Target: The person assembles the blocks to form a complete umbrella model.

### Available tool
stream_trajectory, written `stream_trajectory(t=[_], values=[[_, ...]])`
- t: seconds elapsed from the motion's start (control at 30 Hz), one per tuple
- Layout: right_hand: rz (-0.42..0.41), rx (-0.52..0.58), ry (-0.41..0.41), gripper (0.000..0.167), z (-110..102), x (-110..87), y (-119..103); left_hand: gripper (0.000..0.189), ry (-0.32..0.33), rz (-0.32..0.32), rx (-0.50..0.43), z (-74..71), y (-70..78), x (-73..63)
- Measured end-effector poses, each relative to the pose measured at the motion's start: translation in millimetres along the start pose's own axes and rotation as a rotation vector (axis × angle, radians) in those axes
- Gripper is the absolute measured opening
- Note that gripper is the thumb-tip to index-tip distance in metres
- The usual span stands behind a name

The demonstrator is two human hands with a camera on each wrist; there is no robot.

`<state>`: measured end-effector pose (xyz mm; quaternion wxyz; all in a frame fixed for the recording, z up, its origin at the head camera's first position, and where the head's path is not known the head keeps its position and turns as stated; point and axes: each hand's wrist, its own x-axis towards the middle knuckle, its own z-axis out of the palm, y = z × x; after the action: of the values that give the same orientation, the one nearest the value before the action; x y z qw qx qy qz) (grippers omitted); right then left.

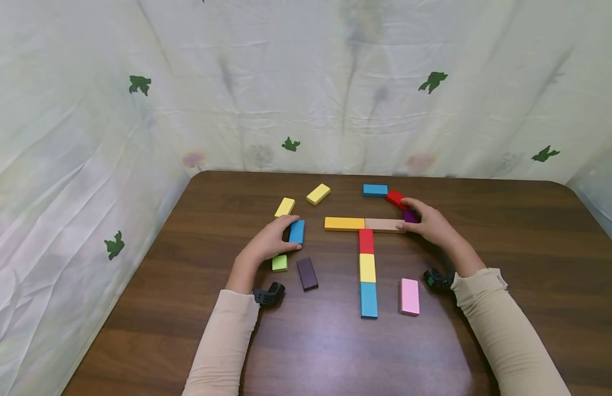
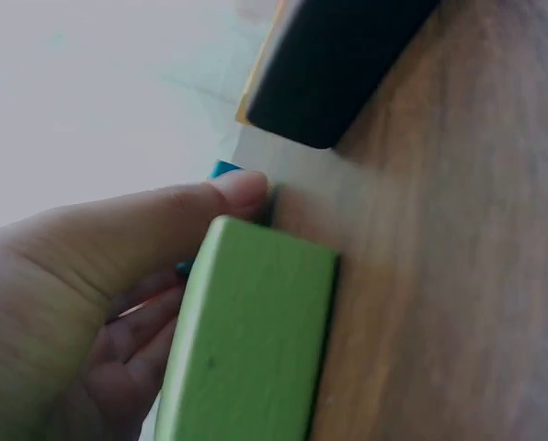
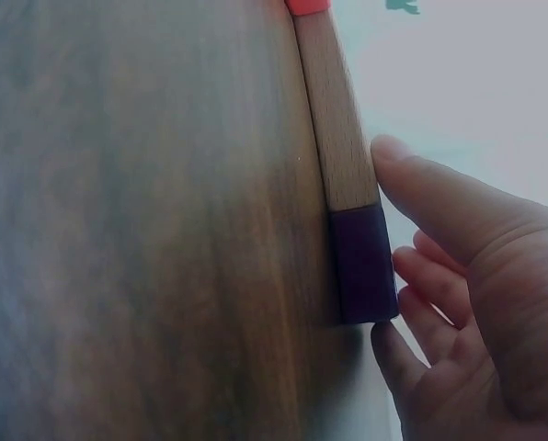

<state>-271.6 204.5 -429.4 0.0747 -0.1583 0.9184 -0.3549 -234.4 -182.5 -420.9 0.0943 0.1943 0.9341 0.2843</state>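
Observation:
My left hand (image 1: 271,240) holds a blue block (image 1: 296,231) between thumb and fingers; in the left wrist view the thumb lies over the blue block (image 2: 224,169), much of it hidden. Below that hand sits a light green block (image 1: 279,263), large in the left wrist view's foreground. My right hand (image 1: 435,225) grips a purple block (image 1: 411,216) at the right end of a plain wooden block (image 1: 383,225). Its thumb lies along the wooden block's end, and its fingers reach behind the purple block (image 3: 364,266). A red block (image 1: 396,199) lies by the right fingertips.
A yellow-orange block (image 1: 344,224) joins the wooden block in a crossbar. Red (image 1: 366,241), yellow (image 1: 367,268) and blue (image 1: 369,300) blocks run down from it. Loose around are a pink block (image 1: 410,297), a dark purple block (image 1: 307,274), two yellow blocks (image 1: 318,194) and a blue block (image 1: 375,190).

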Motion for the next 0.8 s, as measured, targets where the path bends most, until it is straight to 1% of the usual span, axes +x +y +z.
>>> stream_trajectory(t=[0.2,0.3,0.57,0.8], values=[[-0.001,0.003,-0.003,0.075,0,0.1,1,0.072,0.05,0.04,0.014,0.0,4.3,9.2],[0.003,0.006,-0.003,0.075,0,0.2,1,0.072,0.066,0.047,0.018,-1.4,7.1,13.6],[0.002,0.007,-0.002,0.074,0,0.9,1,0.071,0.077,0.038,0.039,-5.2,13.6,24.6],[-0.005,0.007,0.0,0.072,-1,0.8,1,0.072,0.067,0.032,0.083,-1.5,15.0,36.9]])
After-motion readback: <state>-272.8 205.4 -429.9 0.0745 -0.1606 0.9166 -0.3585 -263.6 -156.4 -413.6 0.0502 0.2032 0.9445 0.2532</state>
